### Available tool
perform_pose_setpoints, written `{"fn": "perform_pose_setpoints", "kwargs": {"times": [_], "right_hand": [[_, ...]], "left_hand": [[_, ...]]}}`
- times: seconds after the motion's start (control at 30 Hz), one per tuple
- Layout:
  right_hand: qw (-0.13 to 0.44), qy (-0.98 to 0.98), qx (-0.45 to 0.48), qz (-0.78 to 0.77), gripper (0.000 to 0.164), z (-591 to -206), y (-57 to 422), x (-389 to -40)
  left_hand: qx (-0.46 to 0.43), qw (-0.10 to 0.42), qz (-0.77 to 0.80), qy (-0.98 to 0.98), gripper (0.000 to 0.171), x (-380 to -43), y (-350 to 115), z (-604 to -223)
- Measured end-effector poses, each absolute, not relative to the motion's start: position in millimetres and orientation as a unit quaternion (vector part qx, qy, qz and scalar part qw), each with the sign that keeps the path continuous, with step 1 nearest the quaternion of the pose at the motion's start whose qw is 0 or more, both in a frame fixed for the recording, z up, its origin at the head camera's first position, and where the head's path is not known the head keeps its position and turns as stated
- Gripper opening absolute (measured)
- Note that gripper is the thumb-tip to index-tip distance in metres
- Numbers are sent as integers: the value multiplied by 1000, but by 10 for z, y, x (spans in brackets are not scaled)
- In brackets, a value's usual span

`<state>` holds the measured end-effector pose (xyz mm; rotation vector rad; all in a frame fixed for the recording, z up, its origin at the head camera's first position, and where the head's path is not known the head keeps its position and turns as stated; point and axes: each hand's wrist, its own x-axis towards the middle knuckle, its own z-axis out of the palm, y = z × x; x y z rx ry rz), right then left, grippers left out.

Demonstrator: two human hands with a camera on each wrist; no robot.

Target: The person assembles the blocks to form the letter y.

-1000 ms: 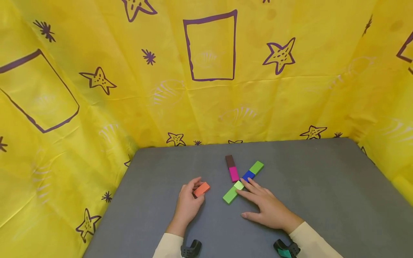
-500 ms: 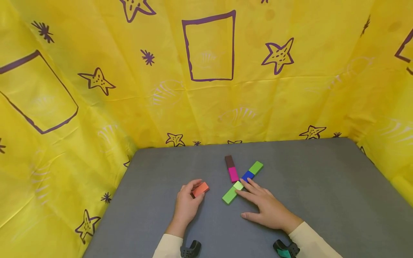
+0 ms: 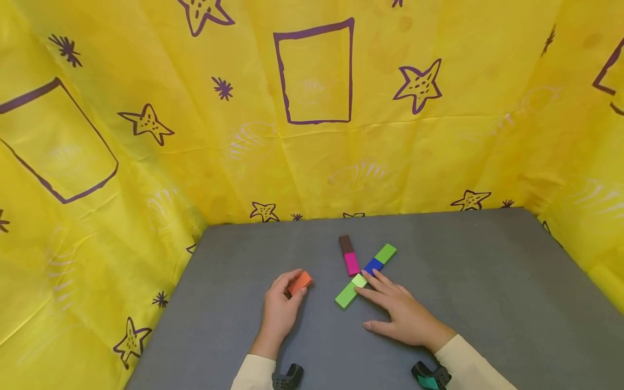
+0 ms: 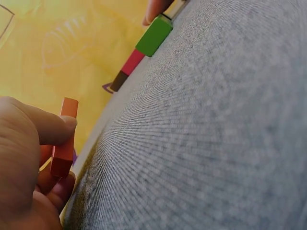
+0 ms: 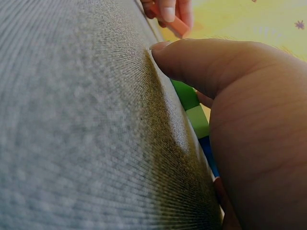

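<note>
My left hand (image 3: pixel 281 306) pinches an orange block (image 3: pixel 300 283) between thumb and fingers, left of the other blocks. In the left wrist view the orange block (image 4: pixel 65 139) stands on end in the grip, the thumb across its face. My right hand (image 3: pixel 407 314) lies with fingers spread, its fingertips on the light green block (image 3: pixel 359 280) and the blue block (image 3: pixel 374 265). These two sit in a diagonal row with a green block (image 3: pixel 346 296) at the near end and another green block (image 3: pixel 387 253) at the far end.
A magenta block (image 3: pixel 351 264) and a dark brown block (image 3: pixel 345 244) form a second line, meeting the row near its middle. All lie on the grey table (image 3: pixel 463 260). A yellow patterned cloth (image 3: pixel 312 157) hangs behind and at both sides.
My left hand has shifted slightly left and turned the orange block a little in its fingers. The right hand and the blocks on the table stay in place.
</note>
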<state>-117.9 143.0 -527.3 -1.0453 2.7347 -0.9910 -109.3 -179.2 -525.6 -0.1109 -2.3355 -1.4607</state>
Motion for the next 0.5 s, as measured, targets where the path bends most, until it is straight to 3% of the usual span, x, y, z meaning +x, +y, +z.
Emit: {"fn": "perform_pose_setpoints", "kwargs": {"times": [0.5], "right_hand": [[27,881,-341,-327,74,-5262,1446,-1176]], "left_hand": [[-51,175,-587,-789,40,-1018,-1696,-5216]]}}
